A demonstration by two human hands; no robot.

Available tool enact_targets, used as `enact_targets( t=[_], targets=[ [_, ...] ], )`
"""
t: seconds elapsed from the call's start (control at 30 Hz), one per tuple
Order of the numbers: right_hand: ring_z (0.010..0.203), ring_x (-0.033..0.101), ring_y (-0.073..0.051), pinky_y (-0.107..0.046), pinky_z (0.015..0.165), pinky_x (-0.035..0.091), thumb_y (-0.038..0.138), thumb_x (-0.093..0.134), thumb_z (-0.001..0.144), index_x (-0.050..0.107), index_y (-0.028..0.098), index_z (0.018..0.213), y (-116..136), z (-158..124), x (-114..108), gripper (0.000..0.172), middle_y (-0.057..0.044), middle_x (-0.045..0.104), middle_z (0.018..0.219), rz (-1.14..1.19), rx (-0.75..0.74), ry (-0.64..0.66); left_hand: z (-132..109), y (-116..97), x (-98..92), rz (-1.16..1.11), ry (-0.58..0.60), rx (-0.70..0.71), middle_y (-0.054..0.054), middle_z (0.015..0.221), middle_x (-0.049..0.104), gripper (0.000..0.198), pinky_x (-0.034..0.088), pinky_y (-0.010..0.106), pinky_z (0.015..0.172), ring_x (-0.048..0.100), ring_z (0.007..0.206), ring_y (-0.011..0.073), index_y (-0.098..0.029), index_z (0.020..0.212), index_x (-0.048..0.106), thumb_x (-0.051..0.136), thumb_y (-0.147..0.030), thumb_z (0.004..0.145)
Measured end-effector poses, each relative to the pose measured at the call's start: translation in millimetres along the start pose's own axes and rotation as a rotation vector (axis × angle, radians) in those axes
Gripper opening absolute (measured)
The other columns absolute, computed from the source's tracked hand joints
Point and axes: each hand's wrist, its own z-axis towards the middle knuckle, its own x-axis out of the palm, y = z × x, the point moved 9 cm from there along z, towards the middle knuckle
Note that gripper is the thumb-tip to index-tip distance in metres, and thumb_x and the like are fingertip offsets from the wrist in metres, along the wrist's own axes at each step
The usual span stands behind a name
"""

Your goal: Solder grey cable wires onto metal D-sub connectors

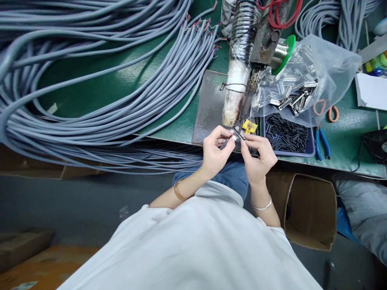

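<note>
My left hand [217,150] pinches the end of a grey cable [224,144] near the table's front edge. Between the fingertips of both hands lies a small metal connector [239,133], which my right hand [259,156] grips from the right side. The connector sits under the tip of a soldering fixture [248,96]. Right behind it is a yellow sponge-like piece [249,127]. A blue tray [311,146] of small black tubes stands to the right of my right hand. How the cable's wires meet the connector is too small to tell.
Bundles of grey cable [145,98] cover the left of the green table. A plastic bag [335,68] of metal connectors lies behind the tray, beside a solder spool [282,55]. Blue-handled pliers [323,144] and orange-handled scissors [333,114] are at right. A cardboard box [311,209] stands below.
</note>
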Motion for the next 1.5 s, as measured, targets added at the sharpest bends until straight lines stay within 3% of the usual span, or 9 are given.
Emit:
enact_targets(
  t=[0.2,0.4,0.63,0.8,1.1,1.5],
  targets=[
    [0.091,0.075,-0.016,-0.032,0.083,0.063,0.008,0.075,0.083,0.071,0.025,0.092,8,1,-2,0.020,-0.002,0.078,0.102,-0.004,-0.048,0.006,-1,-6,-2.5,0.046,-0.010,0.087,-0.001,0.083,0.064,0.008,0.049,0.016,0.061,0.059,0.066,0.0061,-0.017,0.083,0.062,0.068,-0.020,0.088],
    [0.094,0.076,-0.017,-0.032,0.083,0.063,0.009,0.071,0.085,0.066,0.024,0.090,8,-5,2,0.016,-0.004,0.078,0.104,-0.007,-0.096,0.077,-3,5,-5.4,0.048,0.000,0.012,-0.001,0.085,0.066,0.010,0.049,0.016,0.058,0.056,0.061,0.0048,-0.017,0.081,0.061,0.070,-0.019,0.085],
    [0.091,0.075,-0.017,-0.035,0.083,0.061,0.011,0.073,0.086,0.065,0.024,0.085,0,-2,1,0.015,-0.002,0.078,0.097,0.015,0.001,0.044,-1,6,-1.7,-0.058,0.038,-0.078,-0.001,0.084,0.064,0.015,0.046,0.015,0.053,0.051,0.055,0.0026,-0.016,0.081,0.059,0.071,-0.023,0.086],
    [0.089,0.075,-0.017,-0.035,0.080,0.061,0.014,0.073,0.086,0.066,0.024,0.084,-1,1,3,0.013,-0.001,0.077,0.094,-0.004,0.019,0.020,0,4,-1.4,-0.039,0.010,-0.063,-0.002,0.080,0.059,0.015,0.045,0.015,0.054,0.051,0.056,0.0032,-0.017,0.081,0.058,0.070,-0.024,0.088],
    [0.091,0.075,-0.017,-0.032,0.083,0.062,0.010,0.075,0.083,0.068,0.024,0.085,8,2,2,0.017,-0.002,0.078,0.099,-0.003,-0.033,0.027,-2,0,-4.8,0.062,-0.004,0.021,0.000,0.085,0.065,0.009,0.048,0.015,0.055,0.056,0.062,0.0051,-0.017,0.085,0.062,0.069,-0.022,0.088],
    [0.091,0.078,-0.016,-0.029,0.080,0.064,0.009,0.071,0.087,0.066,0.025,0.093,16,-6,-4,0.018,-0.003,0.080,0.103,-0.092,-0.153,0.077,-12,8,-2.3,0.057,0.077,-0.085,0.001,0.084,0.067,0.011,0.049,0.015,0.057,0.058,0.062,0.0056,-0.016,0.085,0.064,0.069,-0.026,0.087]
  ],
)
